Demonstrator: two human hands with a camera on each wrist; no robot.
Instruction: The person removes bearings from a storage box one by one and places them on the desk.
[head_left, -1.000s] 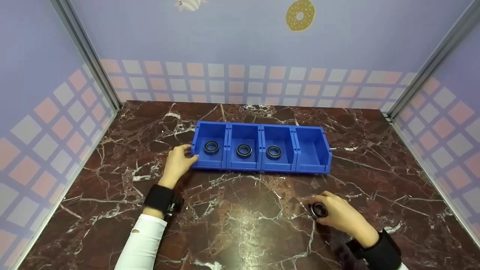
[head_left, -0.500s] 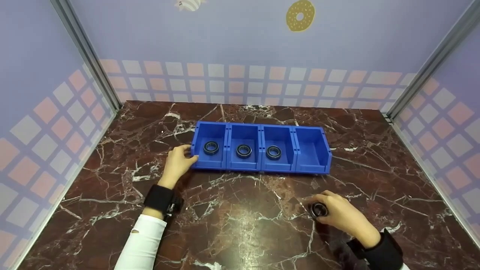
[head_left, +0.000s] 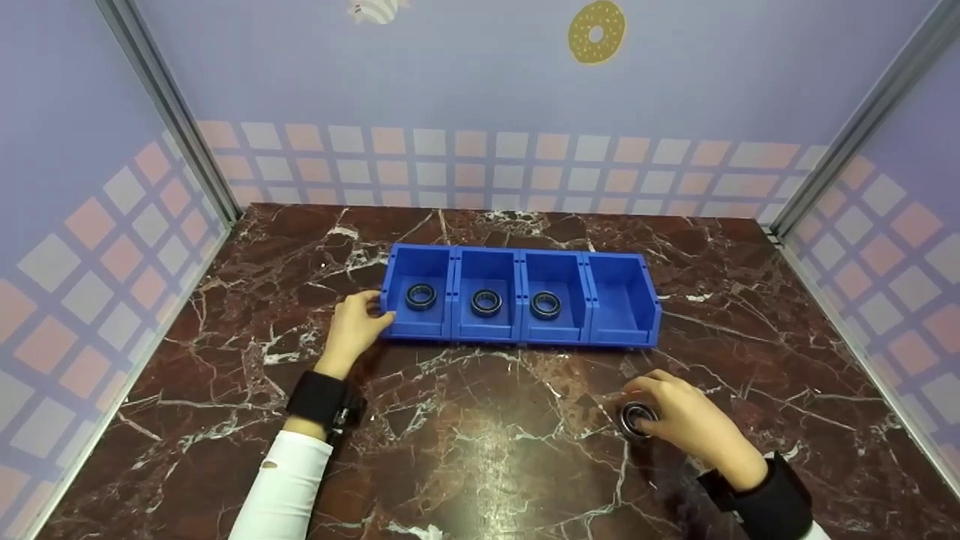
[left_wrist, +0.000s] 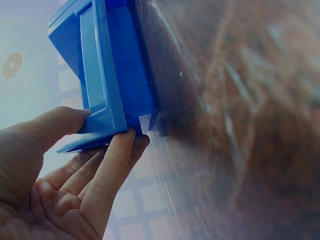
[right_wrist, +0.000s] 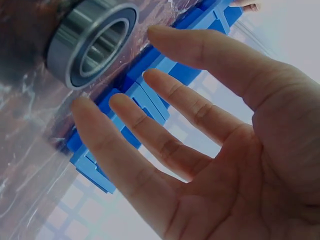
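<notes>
A row of joined blue bins (head_left: 480, 332) stands on the table. My left hand (head_left: 354, 330) grips the outer side wall of the leftmost bin; the left wrist view shows the thumb inside and fingers outside the blue wall (left_wrist: 102, 75). One ball bearing (head_left: 421, 307) lies in the leftmost bin, another bearing (head_left: 487, 314) in the second, a third bearing (head_left: 545, 316) in the third. Nearer me on the right, a loose bearing (right_wrist: 70, 45) rests on the table. My right hand (head_left: 690, 420) is around it, thumb and fingers spread, with visible gaps from the bearing in the right wrist view.
The rightmost bin (head_left: 621, 304) shows only its bare blue floor. Dark red marble-patterned tabletop (head_left: 465, 420) extends around the bins. A patterned back wall (head_left: 487, 90) and side walls enclose the table. Black straps sit on both wrists.
My right hand has loosened from the bearing and its fingers have spread, leaving the bearing on the table at about the same spot. My left hand keeps its grip on the bin.
</notes>
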